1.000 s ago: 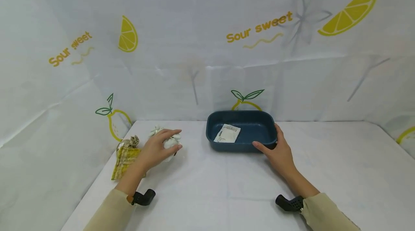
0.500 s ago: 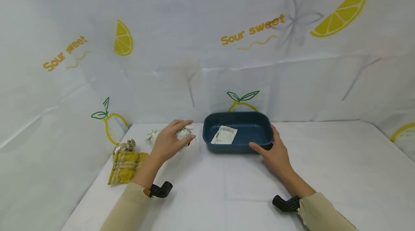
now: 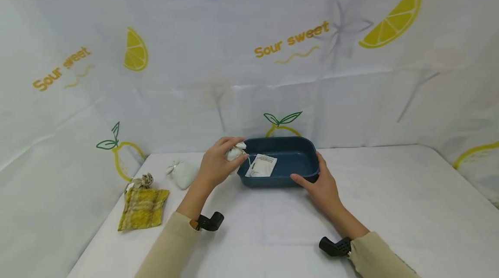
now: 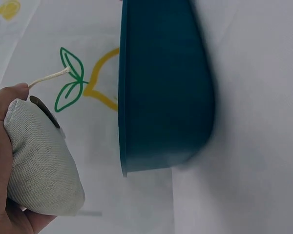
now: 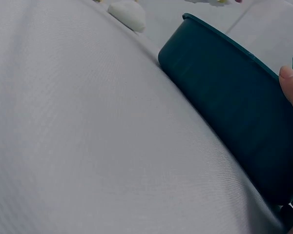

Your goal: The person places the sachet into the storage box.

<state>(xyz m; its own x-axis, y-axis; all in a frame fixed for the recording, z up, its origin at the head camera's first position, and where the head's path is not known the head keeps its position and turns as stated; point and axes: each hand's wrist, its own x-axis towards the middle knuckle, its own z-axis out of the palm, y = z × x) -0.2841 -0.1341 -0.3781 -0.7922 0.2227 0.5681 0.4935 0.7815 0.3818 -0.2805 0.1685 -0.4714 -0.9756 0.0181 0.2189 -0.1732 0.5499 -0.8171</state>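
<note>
My left hand [image 3: 219,162] grips a small pale cloth sachet [image 4: 44,158] with a cream drawstring [image 4: 49,77], held up at the left end of a dark blue rectangular basin [image 3: 286,181]. In the left wrist view a gap shows between sachet and basin wall. My right hand [image 3: 322,185] holds the basin's right front corner, thumb on the near rim and fingers round the right side. Inside the basin, toward its left, lies a flat white printed packet [image 3: 263,165].
Another pale tied sachet [image 3: 185,175] lies on the white-covered table [image 3: 273,226] at left. Nearer are a yellow plaid pouch [image 3: 142,209] and, behind it, a beige gathered bag [image 3: 142,181]. A lemon-printed white cloth [image 3: 187,109] hangs behind the table.
My left hand has carried the sachet rightward from beside the other sachet to the basin's left end, uncovering that other sachet and the plaid pouch. My right hand keeps its hold on the basin.
</note>
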